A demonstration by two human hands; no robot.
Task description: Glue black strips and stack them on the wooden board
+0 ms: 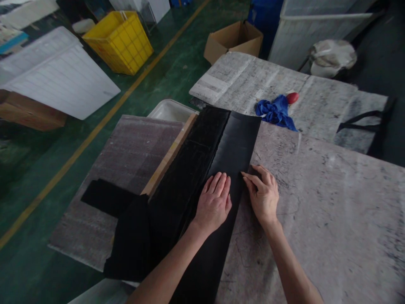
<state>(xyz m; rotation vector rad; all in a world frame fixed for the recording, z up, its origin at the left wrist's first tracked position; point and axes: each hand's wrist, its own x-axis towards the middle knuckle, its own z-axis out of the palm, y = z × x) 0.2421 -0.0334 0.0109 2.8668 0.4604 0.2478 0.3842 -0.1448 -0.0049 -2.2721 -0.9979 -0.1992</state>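
Observation:
My left hand [215,200] lies flat, fingers stretched forward, on a long smooth black sheet [238,135]. At the sheet's right edge is my right hand [262,192], its thumb and forefinger pinched together on that edge. Left of the sheet, and partly under it, runs a darker black strip or stack of strips [193,158] with a ragged edge. A wooden bar [171,154] borders the strip on its left. Black cloth-like pieces [129,236] lie at the lower left, one reaching out over the board.
The worktable [316,211] is scuffed and marked. Farther back lie a blue cloth [275,109] and a red object [292,98]. A brown board [139,143] is at the left. A cardboard box [232,42], a yellow basket [123,44] and a white bin [60,71] stand beyond.

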